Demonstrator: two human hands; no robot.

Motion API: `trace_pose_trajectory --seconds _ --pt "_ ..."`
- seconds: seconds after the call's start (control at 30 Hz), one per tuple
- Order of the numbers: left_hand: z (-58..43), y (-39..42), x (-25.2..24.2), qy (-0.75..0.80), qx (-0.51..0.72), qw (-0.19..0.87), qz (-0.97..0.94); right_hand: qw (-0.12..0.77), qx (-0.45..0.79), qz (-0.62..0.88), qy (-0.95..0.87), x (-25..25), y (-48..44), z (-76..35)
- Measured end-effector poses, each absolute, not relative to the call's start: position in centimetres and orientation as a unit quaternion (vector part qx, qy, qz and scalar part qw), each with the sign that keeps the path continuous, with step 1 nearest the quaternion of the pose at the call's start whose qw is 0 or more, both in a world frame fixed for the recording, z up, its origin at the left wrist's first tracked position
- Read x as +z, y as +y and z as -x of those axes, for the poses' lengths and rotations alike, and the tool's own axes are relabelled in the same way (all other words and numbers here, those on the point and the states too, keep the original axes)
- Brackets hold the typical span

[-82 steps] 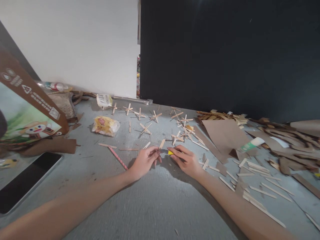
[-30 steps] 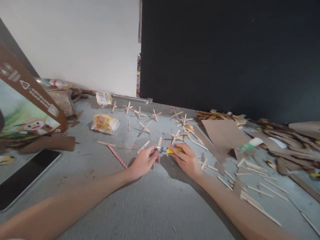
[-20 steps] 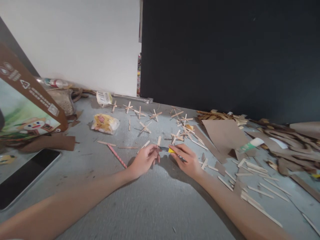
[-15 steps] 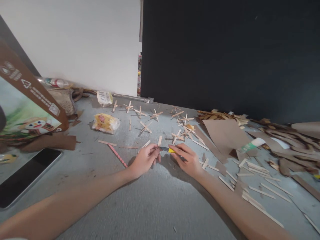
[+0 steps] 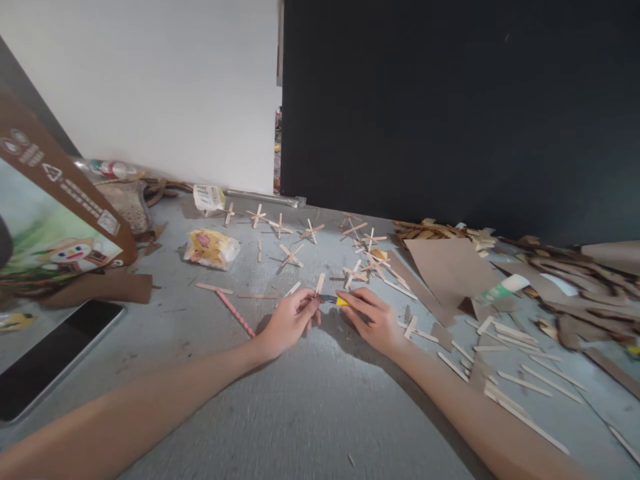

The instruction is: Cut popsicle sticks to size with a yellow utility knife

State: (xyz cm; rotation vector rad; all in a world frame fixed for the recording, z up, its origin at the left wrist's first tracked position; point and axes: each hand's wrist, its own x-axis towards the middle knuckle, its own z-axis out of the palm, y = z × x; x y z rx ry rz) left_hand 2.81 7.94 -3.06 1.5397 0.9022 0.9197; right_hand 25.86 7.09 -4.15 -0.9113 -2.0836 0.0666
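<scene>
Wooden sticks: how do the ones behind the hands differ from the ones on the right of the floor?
The crossed sticks behind the hands are joined in pairs as small X shapes; the loose sticks on the right lie single and flat. The crossed ones are spread apart on bare grey floor; the loose ones are scattered among brown cardboard scraps. Both are pale wood.
</scene>
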Motion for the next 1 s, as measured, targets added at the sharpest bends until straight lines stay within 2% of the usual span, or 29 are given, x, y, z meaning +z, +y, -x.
trace_pose_trajectory --seconds 1.0 --pt "-2.63 7.87 -2.74 0.377 0.405 0.541 -0.634 0.424 0.032 0.338 -0.840 -3.95 7.09 -25.78"
